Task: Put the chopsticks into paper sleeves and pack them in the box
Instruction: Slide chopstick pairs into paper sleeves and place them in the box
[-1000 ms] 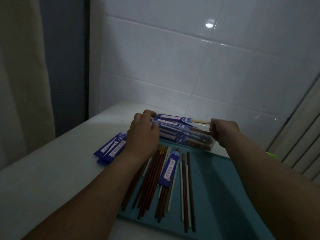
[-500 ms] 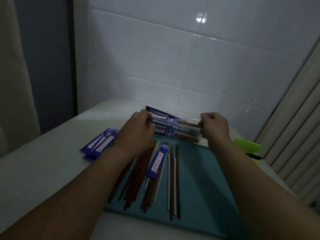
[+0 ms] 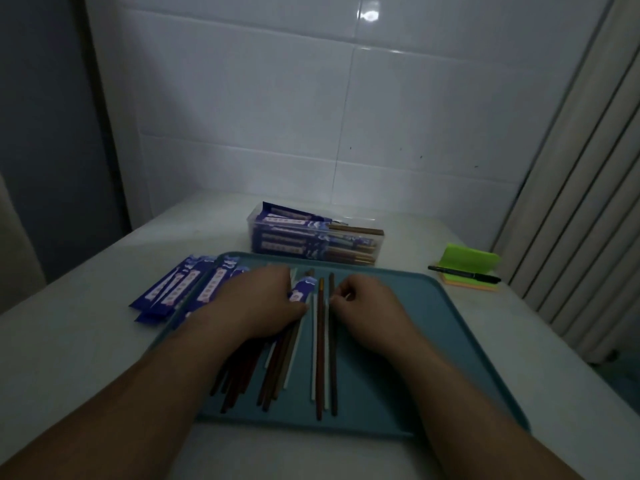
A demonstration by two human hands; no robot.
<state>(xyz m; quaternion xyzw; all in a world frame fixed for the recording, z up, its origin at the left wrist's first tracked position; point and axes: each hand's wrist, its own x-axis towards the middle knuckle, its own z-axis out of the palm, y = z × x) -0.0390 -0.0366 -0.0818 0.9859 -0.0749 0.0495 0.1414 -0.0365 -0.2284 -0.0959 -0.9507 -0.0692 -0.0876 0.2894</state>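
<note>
Hands are both down on the teal tray [image 3: 467, 341], which sits on the white worktop [image 3: 86, 341]. The left hand [image 3: 266, 303] lies across the bunch of brown chopsticks on the tray's left half, thumb right beside a single blue paper sleeve [image 3: 302, 289] that rests on top of them. Honestly can't tell if it's gripping anything, too dim and a bit blurry. The right hand [image 3: 367, 306] has its fingers curled in, tips touching the upper ends of the loose chopsticks [image 3: 320, 358] lying in the middle of the tray, a mix of brown and white ones. Might be a pinch, can't say for sure.

The clear box [image 3: 315, 242] sits just past the far edge of the tray, already stacked with sleeved pairs, brown ends poking out to the right. A pile of empty blue sleeves [image 3: 176, 289] lies at the tray's left edge, partly overlapping the rim. Off to the right there's a green sticky-note pad [image 3: 467, 263] with a black pen [image 3: 464, 273] lying on it.
</note>
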